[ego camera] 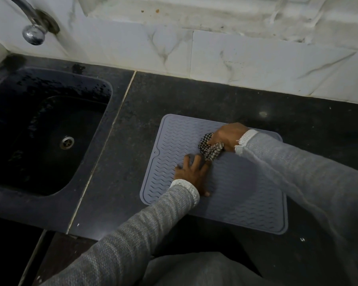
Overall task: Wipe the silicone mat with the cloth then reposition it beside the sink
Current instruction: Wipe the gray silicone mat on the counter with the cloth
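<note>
A grey silicone mat [242, 195] with a wavy ribbed surface lies flat on the dark stone counter, to the right of the sink. My left hand [191, 172] rests flat on the mat's left half, fingers spread. My right hand [227, 135] is closed around a bunched black-and-white checked cloth [210, 148], which presses on the mat's upper middle. The mat's far right corner is hidden under my right sleeve.
A black sink [39, 129] with a metal drain [66, 142] is set into the counter [132, 112] at the left. A chrome tap [32, 27] comes out of the marble-tiled wall above it. The counter's front edge runs below the mat.
</note>
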The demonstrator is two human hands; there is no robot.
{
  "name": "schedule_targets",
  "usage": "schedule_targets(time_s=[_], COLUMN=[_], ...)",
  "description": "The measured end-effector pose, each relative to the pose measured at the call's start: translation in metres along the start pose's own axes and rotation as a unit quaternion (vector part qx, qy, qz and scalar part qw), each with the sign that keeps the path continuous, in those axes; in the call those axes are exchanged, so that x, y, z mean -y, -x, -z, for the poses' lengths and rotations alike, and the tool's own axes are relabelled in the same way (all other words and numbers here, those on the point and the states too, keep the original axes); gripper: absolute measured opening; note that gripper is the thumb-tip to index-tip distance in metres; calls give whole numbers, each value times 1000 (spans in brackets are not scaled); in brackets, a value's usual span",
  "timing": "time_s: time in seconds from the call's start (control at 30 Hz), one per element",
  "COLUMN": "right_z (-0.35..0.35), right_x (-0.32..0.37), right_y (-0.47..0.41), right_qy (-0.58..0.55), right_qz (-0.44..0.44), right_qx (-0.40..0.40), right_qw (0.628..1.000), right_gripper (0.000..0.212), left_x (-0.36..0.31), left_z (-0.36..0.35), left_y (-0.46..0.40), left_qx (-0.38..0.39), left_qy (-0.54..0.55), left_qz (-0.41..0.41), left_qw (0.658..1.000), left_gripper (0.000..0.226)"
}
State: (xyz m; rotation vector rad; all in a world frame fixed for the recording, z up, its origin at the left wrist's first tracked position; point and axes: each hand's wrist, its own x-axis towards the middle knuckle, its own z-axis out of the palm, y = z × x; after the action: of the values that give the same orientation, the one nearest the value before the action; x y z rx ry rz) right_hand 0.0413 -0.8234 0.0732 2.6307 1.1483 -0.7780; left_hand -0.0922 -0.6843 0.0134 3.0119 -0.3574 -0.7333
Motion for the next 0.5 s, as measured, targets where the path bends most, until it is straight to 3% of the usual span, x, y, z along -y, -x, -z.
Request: schedule_targets(time_s=[0.17, 0.33, 0.5], right_z=[5, -28, -29], right_x=[19, 23, -9], right_y=[-7, -7, 15], right_qy=[-86, -30, -10], right_qz=[-6, -14, 11], right_qx=[-94, -28, -29], right_qw=[992, 999, 999], right_gripper=[36, 62, 43], left_x=[2, 3, 1], left_z=[0, 1, 3], left_y=[-2, -2, -2], left_qx=[15, 16, 24], left_qy=[-9, 0, 2], left_qz=[-5, -3, 1], left_qw=[1000, 1000, 1000], left_gripper=[110, 109, 108])
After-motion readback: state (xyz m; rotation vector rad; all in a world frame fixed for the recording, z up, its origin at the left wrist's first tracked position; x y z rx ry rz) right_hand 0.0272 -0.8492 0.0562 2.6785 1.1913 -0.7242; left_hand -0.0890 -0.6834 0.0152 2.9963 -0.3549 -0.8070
